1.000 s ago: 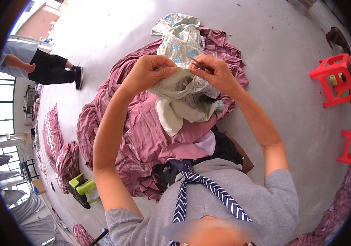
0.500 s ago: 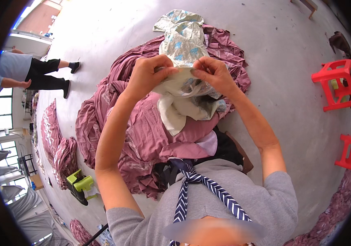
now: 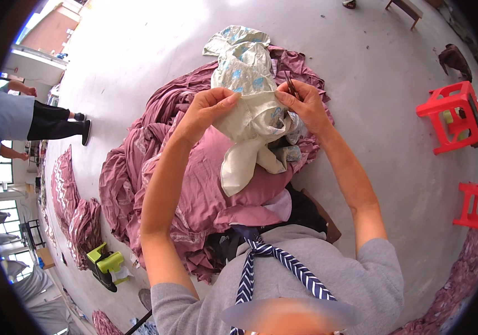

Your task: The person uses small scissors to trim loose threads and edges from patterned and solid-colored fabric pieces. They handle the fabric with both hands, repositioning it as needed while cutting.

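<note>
A pale green cloth with blue motifs [image 3: 243, 70] stretches across my lap, its far end lying on the floor. My left hand [image 3: 212, 110] pinches its edge between thumb and fingers. At the other end of that edge, my right hand [image 3: 306, 107] pinches the cloth too. From the right hand's fingers sticks up a slim dark tool that looks like thread snips [image 3: 290, 84]. The cloth's near part hangs in loose folds with its plain cream side showing. Underneath, a large heap of dusty-pink fabric [image 3: 194, 167] covers my lap and spreads onto the floor.
Two red plastic stools [image 3: 454, 120] stand on the right. A lime-green stool [image 3: 105, 262] is at lower left, beside more pink fabric [image 3: 74, 206]. Another person [image 3: 21, 120] stands at the far left. A wooden bench [image 3: 406, 10] shows at the upper right.
My hands have moved apart, drawing the cloth edge straighter between them. The dark tool now shows above my right hand. The person at left has shifted farther left, and the view has moved slightly.
</note>
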### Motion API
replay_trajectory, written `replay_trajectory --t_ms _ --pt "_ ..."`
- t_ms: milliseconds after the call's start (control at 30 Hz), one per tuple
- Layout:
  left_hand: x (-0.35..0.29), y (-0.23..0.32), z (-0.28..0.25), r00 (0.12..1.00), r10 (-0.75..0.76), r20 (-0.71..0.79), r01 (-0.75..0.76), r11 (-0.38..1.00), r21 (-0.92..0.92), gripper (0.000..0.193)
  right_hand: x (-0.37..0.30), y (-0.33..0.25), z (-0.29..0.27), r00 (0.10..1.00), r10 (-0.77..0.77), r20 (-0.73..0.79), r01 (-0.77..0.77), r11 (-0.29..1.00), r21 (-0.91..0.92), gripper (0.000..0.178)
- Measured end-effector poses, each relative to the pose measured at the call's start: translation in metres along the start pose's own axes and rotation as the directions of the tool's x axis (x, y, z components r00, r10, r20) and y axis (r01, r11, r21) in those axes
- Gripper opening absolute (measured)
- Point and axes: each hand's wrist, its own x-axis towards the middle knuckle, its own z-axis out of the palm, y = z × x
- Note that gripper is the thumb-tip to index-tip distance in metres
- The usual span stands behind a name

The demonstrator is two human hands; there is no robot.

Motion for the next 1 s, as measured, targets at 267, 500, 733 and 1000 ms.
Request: replay_trajectory --t_ms 267,500,733,1000 --pt "0.012 0.017 0.011 0.998 -0.013 0.07 0.008 0.997 0.071 0.021 0.0 -0.007 -0.015 0.998 -0.035 -0.05 0.033 0.999 -0.032 0.013" --pt "0.036 0.025 0.013 0.996 -0.012 0.092 -0.003 0.988 0.155 0.018 0.003 -0.009 -0.032 0.994 -0.07 -0.083 0.061 0.993 -0.106 0.013" --pt "0.085 0.061 0.028 0.977 0.154 0.145 -0.172 0.977 0.122 0.016 0.025 -0.037 -0.066 0.926 -0.202 -0.319 0.206 0.978 -0.023 0.014" --pt "0.139 0.117 0.062 0.944 0.323 0.067 -0.329 0.936 0.123 0.019 0.055 -0.082 -0.097 0.771 -0.409 -0.489 0.39 0.909 -0.145 0.015"
